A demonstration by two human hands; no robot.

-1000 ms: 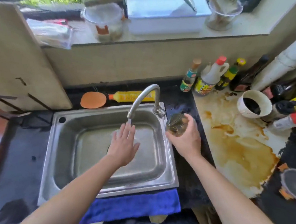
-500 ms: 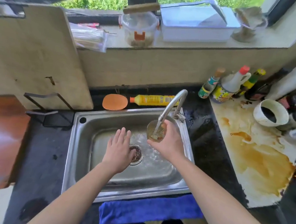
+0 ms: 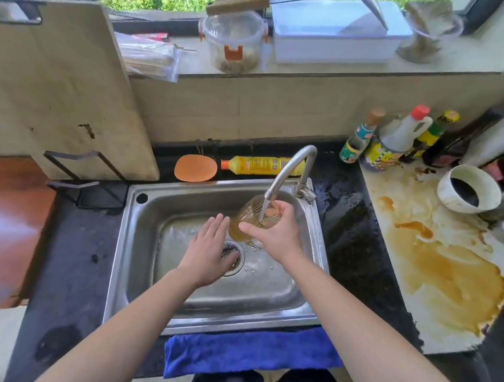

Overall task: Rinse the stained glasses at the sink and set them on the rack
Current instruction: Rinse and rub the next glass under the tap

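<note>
Print on the yellow bottle (image 3: 262, 165) seems unreadably blurred.

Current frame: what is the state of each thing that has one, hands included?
Curved steel faucet: running.
Clear drinking glass: under the faucet, amber water inside.
Right hand: grips the glass.
Left hand: open, beside the glass.
Yellow plastic bottle: lying on its side.
Round white bowl: holds dark liquid.

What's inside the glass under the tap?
Yellow-brown water fills the lower part of the glass, and the tap pours a thin stream into it. The right hand wraps round it, so its right side is hidden.
</note>
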